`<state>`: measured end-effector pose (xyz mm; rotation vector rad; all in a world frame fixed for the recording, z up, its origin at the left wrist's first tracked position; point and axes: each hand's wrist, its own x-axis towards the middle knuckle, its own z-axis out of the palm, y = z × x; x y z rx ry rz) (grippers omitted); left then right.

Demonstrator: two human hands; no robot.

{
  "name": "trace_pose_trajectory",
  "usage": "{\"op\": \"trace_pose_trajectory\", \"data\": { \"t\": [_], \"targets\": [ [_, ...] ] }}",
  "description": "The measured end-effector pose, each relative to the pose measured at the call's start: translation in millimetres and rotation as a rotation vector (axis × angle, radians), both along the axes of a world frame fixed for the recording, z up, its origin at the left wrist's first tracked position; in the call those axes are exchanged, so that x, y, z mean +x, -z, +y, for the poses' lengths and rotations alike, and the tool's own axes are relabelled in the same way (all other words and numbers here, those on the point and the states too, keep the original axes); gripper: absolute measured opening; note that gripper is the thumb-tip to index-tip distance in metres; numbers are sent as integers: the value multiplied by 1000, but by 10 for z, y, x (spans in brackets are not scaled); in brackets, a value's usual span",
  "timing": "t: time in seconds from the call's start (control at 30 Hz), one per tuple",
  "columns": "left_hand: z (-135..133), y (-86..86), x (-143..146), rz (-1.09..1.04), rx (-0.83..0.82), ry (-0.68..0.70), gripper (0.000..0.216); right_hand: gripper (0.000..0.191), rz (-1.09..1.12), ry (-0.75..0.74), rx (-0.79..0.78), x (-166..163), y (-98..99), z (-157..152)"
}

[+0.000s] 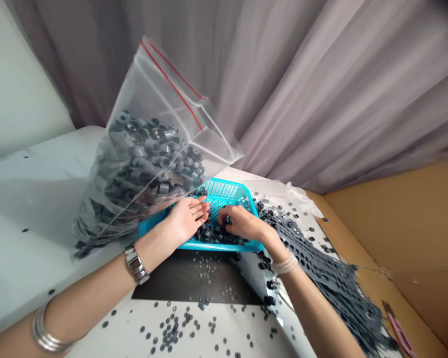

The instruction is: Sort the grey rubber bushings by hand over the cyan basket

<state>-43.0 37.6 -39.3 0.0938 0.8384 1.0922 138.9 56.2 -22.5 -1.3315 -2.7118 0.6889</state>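
Note:
A turquoise slotted plastic basket [224, 246] sits in front of me, with small dark grey rubber-like pieces [212, 233] inside. My left hand [186, 220] is over its left part, palm turned partly up and fingers stretched out. My right hand [242, 222] reaches in from the right, its fingers curled down close to the pieces. Whatever its fingertips grip is too small or hidden to make out. Close behind my left hand, a clear zip bag [164, 94] with red seal lines leans upright, filled with short grey ring-shaped parts [153, 149].
Perforated dark strips [321, 263] are heaped along the right side. A pink-handled tool [399, 330] lies on the brown surface [392, 219] beyond. Small grey discs [171, 333] are scattered over the white table [127, 328] and a dark sheet [164, 278]. A grey curtain [283, 74] hangs behind.

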Motion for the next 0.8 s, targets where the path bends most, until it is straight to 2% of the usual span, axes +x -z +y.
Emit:
{"op": "trace_pose_trajectory", "data": {
  "t": [0.17,0.27,0.33,0.4,0.5,0.63,0.7,0.8],
  "targets": [
    [-64,-52,69,-44,13,-3,29,18,138,129,68,126,-315,-68],
    [-140,-117,120,-104,19,55,25,14,353,244,138,10,-478,-214],
    [-189,-165,150,-164,36,114,21,15,400,225,150,-129,-534,-329],
    [-220,-199,174,-202,43,143,20,18,370,126,109,-248,-557,-422],
    [-227,-206,194,-215,31,105,22,24,384,36,67,-283,-572,-475],
    [-195,-178,192,-262,54,47,20,25,425,162,113,-72,-579,-393],
    [-178,-174,184,-264,33,27,25,21,297,208,95,62,-549,-327],
    [-157,-171,164,-232,-11,-9,34,15,96,189,21,195,-439,-264]
  ]
}}
